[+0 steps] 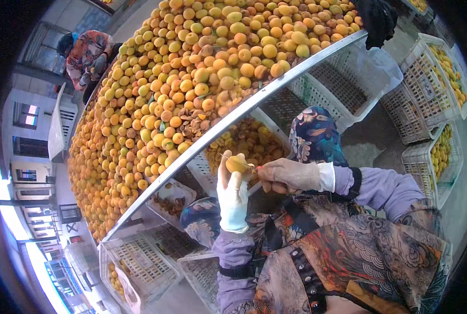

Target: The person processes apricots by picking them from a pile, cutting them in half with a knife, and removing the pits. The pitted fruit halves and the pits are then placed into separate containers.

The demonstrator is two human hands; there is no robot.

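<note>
My left hand (231,201), in a white glove, pinches a yellow apricot (236,164) between its fingertips. Closed around a small thin tool (259,168) with a red part is my right hand (293,174), also gloved. The tool's tip is at the apricot's right side; its exact kind is too small to make out. Under both hands stands a white crate (201,168) holding split apricot pieces (249,137). Just beyond runs the metal edge (228,121) of a table heaped with whole apricots (181,89).
White crates of apricots (427,83) are stacked at the right. An open crate (348,112) lies under the table edge, and another crate (139,261) stands at lower left. A co-worker (89,55) sits beyond the heap. My patterned knees flank the middle crate.
</note>
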